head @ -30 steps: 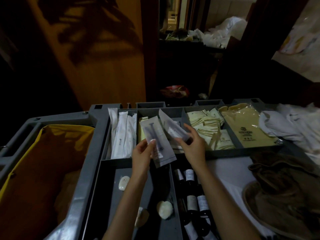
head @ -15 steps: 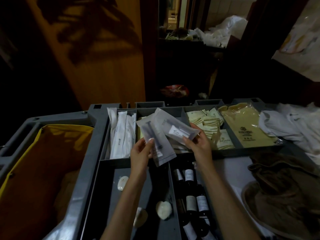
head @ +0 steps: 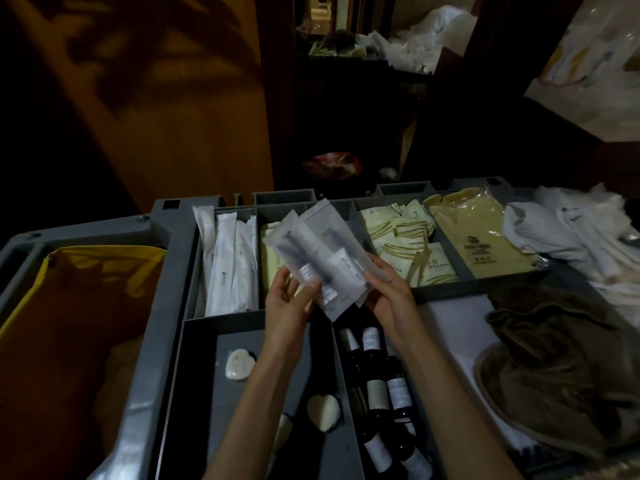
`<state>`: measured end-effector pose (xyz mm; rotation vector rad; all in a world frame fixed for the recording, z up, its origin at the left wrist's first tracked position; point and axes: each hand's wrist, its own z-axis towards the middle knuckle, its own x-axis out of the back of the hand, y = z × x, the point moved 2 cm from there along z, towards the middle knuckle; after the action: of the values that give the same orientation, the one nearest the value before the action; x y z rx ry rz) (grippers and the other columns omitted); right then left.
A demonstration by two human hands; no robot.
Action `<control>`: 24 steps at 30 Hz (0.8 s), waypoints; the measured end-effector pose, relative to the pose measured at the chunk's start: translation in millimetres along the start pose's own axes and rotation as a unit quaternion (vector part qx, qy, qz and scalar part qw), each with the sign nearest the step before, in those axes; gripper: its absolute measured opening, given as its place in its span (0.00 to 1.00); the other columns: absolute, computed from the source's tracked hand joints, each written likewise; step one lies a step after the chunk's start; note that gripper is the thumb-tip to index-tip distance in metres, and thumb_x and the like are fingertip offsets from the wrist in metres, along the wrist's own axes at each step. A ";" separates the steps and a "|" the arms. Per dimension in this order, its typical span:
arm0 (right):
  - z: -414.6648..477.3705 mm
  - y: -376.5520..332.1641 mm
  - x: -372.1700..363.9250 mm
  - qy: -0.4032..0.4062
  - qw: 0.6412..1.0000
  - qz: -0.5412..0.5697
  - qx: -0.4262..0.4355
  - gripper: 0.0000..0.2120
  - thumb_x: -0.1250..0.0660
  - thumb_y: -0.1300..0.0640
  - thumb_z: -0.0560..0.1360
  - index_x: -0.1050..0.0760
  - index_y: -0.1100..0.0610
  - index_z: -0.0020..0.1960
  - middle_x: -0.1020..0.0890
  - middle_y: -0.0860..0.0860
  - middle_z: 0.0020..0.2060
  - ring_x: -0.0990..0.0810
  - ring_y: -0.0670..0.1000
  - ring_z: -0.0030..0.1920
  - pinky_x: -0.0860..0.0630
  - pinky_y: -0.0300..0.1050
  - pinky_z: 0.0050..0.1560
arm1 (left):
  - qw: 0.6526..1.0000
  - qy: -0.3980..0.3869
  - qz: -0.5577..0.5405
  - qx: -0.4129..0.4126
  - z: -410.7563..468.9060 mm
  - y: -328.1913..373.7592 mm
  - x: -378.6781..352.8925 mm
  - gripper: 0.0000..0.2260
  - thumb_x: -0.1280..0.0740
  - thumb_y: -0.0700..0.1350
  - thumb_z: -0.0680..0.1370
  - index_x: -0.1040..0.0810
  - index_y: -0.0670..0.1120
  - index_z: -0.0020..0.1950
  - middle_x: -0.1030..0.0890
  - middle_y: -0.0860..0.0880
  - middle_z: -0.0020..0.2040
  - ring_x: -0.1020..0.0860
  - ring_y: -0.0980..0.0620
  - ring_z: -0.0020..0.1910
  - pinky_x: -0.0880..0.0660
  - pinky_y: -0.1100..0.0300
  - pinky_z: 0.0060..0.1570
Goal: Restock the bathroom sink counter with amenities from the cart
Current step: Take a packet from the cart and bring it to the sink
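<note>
Packets [head: 313,252] are held at the fingers [head: 375,271]; in the cart [head: 166,271], wrapped sticks [head: 228,261] are laid left of them, sachets [head: 401,237] right, bottles [head: 377,375] nearer.

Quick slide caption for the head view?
Left hand and right hand hold translucent packets above the cart's grey tray.

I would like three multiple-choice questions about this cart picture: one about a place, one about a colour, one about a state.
1. Where are the dark bottles? A. in a cart compartment near the person B. on the floor C. on a shelf
2. What colour is the bag at the left? A. blue B. yellow C. green
3. What do the hands do? A. hang empty B. both hold clear packets C. hold one bottle
Answers: 1 A, they lie below the right hand; 2 B, its lining is yellow; 3 B, left hand and right hand grip the packets.
</note>
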<state>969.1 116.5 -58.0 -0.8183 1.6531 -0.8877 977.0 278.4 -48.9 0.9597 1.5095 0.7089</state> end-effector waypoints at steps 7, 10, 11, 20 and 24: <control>-0.2 -5.7 1.8 -0.006 0.999 0.041 -0.002 0.25 0.33 0.64 0.68 0.28 0.59 0.65 0.18 0.56 0.55 0.17 0.53 0.50 0.20 0.42 0.46 | 0.999 0.028 -0.026 0.010 -0.6 -3.1 7.3 0.15 0.33 0.33 0.75 0.25 0.40 0.62 0.19 0.40 0.54 0.19 0.46 0.51 0.20 0.60 0.44; -5.0 -8.2 1.3 0.009 0.999 0.048 -0.003 0.25 0.33 0.65 0.68 0.27 0.59 0.65 0.18 0.57 0.56 0.17 0.53 0.50 0.19 0.43 0.48 | 0.999 0.026 -0.019 0.001 1.3 -2.6 7.2 0.14 0.33 0.35 0.76 0.25 0.40 0.62 0.17 0.43 0.52 0.18 0.48 0.49 0.21 0.60 0.44; -7.3 -8.2 1.7 0.015 0.999 0.050 -0.004 0.25 0.33 0.65 0.68 0.27 0.59 0.65 0.19 0.58 0.56 0.17 0.54 0.51 0.19 0.43 0.49 | 1.000 0.023 -0.013 -0.001 0.7 -2.2 5.9 0.13 0.34 0.36 0.76 0.25 0.41 0.61 0.17 0.43 0.51 0.18 0.48 0.49 0.21 0.60 0.43; -71.5 -32.5 36.3 0.032 0.998 0.048 -0.005 0.25 0.33 0.64 0.69 0.28 0.61 0.66 0.19 0.59 0.58 0.17 0.55 0.53 0.19 0.43 0.47 | 0.993 -0.077 0.087 0.023 -23.4 -13.9 -30.0 0.12 0.33 0.40 0.76 0.23 0.46 0.59 0.15 0.47 0.49 0.17 0.50 0.48 0.21 0.61 0.42; -121.5 -48.2 78.3 0.097 0.994 0.046 0.029 0.30 0.25 0.55 0.65 0.26 0.57 0.66 0.19 0.58 0.59 0.19 0.59 0.54 0.19 0.49 0.49 | 0.982 -0.134 0.128 0.024 -52.3 -20.9 -58.8 0.08 0.34 0.39 0.77 0.23 0.41 0.55 0.16 0.50 0.37 0.19 0.55 0.35 0.24 0.65 0.33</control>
<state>837.7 44.7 -30.3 -0.6278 1.8086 -0.9704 922.5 221.1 -29.5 1.2489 1.1847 0.6950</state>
